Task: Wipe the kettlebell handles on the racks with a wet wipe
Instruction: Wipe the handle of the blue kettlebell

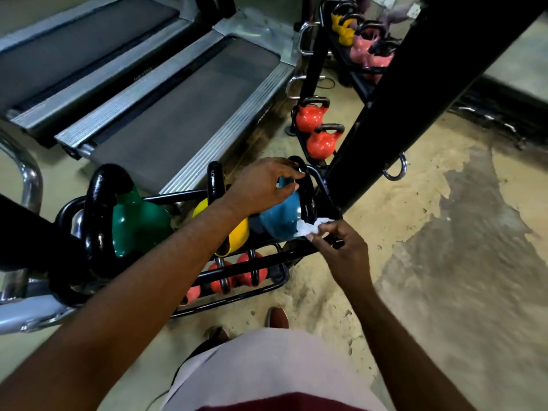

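A black rack (296, 253) in front of me holds a green kettlebell (139, 223), a yellow kettlebell (237, 232) and a blue kettlebell (278, 218), all with black handles. My left hand (261, 185) reaches over the blue one, thumb and fingertips around the top of its black handle (307, 197). My right hand (341, 247) pinches a crumpled white wet wipe (308, 226) and holds it against the lower end of that handle. Red kettlebells (237, 274) sit on the rack's lower tier.
Two treadmills (166, 114) lie beyond the rack. A thick black post (394, 99) rises at right. Behind it a second rack carries orange kettlebells (314, 126), pink kettlebells (367, 51) and yellow kettlebells (344, 25). A chrome frame (26, 185) stands at left. My feet are on the worn floor (444, 262).
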Action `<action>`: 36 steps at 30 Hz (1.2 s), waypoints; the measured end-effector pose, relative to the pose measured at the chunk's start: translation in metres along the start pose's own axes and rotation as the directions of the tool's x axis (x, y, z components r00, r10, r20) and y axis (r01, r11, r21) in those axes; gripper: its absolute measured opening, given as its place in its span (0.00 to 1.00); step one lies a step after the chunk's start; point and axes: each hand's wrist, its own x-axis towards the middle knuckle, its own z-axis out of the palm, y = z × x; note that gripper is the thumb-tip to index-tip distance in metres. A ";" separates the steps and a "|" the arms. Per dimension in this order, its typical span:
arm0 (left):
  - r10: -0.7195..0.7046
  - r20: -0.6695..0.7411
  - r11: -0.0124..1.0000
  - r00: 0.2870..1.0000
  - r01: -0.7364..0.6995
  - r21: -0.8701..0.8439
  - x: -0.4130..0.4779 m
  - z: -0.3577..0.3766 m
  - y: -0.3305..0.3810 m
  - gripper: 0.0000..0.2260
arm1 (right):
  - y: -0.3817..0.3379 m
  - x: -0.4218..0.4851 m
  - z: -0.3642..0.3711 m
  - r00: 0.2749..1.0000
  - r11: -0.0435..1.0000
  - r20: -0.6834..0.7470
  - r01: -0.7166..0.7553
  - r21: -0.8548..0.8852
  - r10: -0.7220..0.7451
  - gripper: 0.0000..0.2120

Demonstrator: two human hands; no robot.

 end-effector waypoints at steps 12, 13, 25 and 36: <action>0.002 0.015 1.000 1.000 -0.003 0.025 -0.001 0.004 0.003 0.13 | -0.021 0.029 0.061 0.891 0.948 -0.434 -0.010 -0.317 -0.135 0.26; 0.001 0.018 1.000 1.000 -0.001 0.029 -0.003 0.005 0.002 0.13 | -0.020 0.028 0.062 0.893 0.944 -0.428 -0.015 -0.329 -0.135 0.26; 0.017 0.009 1.000 1.000 -0.017 0.025 -0.005 0.000 -0.002 0.12 | 0.002 -0.015 0.025 0.973 0.951 -0.156 -0.121 0.284 0.170 0.24; 0.004 0.013 1.000 1.000 -0.004 0.025 -0.003 0.002 -0.005 0.12 | -0.022 0.023 0.015 0.992 0.989 -0.074 0.112 0.101 -0.105 0.14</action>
